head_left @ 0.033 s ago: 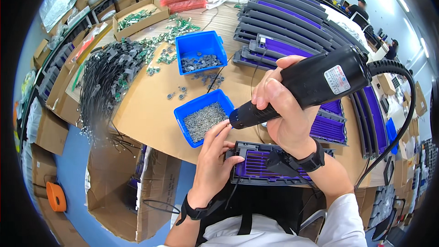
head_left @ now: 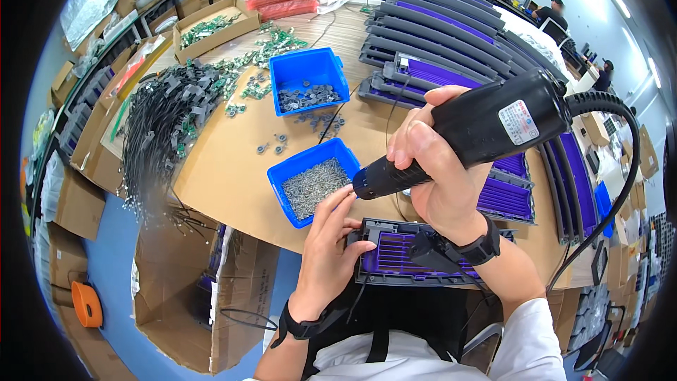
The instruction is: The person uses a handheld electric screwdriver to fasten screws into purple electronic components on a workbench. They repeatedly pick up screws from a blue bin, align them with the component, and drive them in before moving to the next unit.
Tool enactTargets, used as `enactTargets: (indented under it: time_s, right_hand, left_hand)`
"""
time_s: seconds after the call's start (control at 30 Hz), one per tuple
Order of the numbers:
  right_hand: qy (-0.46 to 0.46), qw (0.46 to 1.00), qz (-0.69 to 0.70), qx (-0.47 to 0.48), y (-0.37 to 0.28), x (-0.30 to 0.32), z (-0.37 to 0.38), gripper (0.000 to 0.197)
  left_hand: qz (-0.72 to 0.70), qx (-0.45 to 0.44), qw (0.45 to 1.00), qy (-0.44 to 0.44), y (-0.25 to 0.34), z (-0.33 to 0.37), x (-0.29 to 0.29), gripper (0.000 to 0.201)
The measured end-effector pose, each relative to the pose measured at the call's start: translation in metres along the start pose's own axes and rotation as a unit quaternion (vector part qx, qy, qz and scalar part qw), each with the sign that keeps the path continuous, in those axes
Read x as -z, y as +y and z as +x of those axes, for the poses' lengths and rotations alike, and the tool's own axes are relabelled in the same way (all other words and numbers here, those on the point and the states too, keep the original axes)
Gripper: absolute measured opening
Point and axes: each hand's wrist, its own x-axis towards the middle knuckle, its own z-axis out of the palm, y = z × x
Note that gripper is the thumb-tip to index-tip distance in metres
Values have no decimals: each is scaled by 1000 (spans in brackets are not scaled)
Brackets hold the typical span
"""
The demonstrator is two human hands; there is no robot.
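Gripping the driver (head_left: 486, 120), the right hand (head_left: 444, 166) holds its tip clear of the grilled panel (head_left: 395, 250), which lies at the near edge of the table (head_left: 226, 183). The left hand (head_left: 326, 247) has its thumb at the panel's end, fingertips by the driver's tip; whether they pinch anything is unclear. Plenty of screws (head_left: 317, 187) are left; the panel's completeness cannot be told. Since the earlier frame, hands, driver and panel look unchanged.

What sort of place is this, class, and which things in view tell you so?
Probably a product-assembly workshop: a black cylindrical corded power tool in the right hand, a blue rectangular plastic bin of small silvery metal screws, and a row of long grey-and-purple plastic housings.
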Motion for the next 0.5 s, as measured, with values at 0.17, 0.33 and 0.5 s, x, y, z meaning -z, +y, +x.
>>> enactTargets:
  time_s: [0.17, 0.33, 0.5]
  right_hand:
    - [8, 996, 81, 25, 8, 7, 2, 30]
    - [11, 996, 84, 18, 8, 7, 1, 30]
    - [3, 996, 84, 12, 8, 9, 1, 30]
  left_hand:
    - [-5, 7, 1000, -2, 1, 1, -1, 72]
    - [-11, 12, 1000, -3, 2, 0, -1, 72]
    - [-13, 17, 1000, -6, 0, 0, -1, 70]
